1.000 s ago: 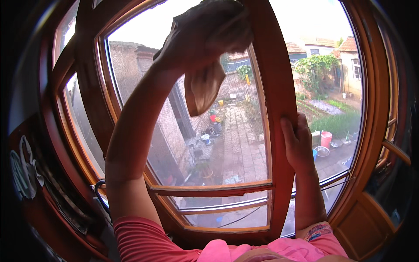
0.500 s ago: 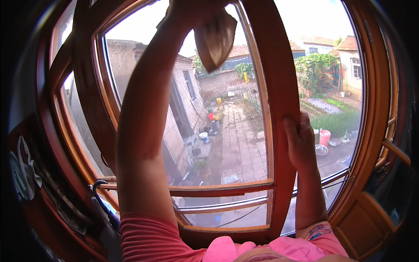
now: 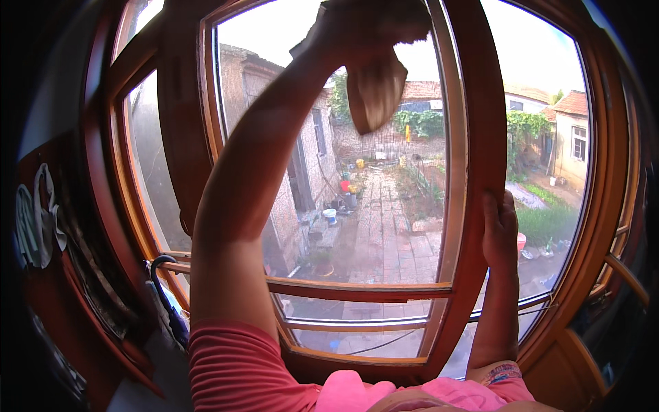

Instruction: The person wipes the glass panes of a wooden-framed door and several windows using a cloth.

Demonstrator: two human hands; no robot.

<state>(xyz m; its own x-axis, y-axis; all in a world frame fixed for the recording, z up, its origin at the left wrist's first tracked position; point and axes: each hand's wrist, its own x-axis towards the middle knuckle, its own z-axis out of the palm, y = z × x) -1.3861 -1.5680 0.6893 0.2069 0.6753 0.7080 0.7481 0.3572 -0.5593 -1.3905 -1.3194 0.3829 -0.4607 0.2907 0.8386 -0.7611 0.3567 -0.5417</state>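
My left arm stretches up across the glass of a wooden-framed door [image 3: 480, 130]. High on the pane, my left hand [image 3: 367, 31] is closed on a pale cloth [image 3: 376, 96], whose loose corner hangs below the fingers. The hand is dark against the bright sky and its fingers are hard to make out. Lower down on the right, my right hand [image 3: 500, 226] grips the upright edge of the door frame, thumb on the near face. Its other fingers are partly hidden.
A crossbar [image 3: 357, 291] runs below the large pane. At left, cloths [image 3: 44, 216] hang by a dark red surface, and a dark curved handle [image 3: 161, 261] hooks over a wooden rail. Through the glass lies a brick-paved yard [image 3: 384, 226]. Another wooden door [image 3: 570, 364] stands right.
The view has shifted, so the door and both hands appear farther right and lower. My left hand still has the cloth at the upper glass. My right hand keeps its hold on the frame.
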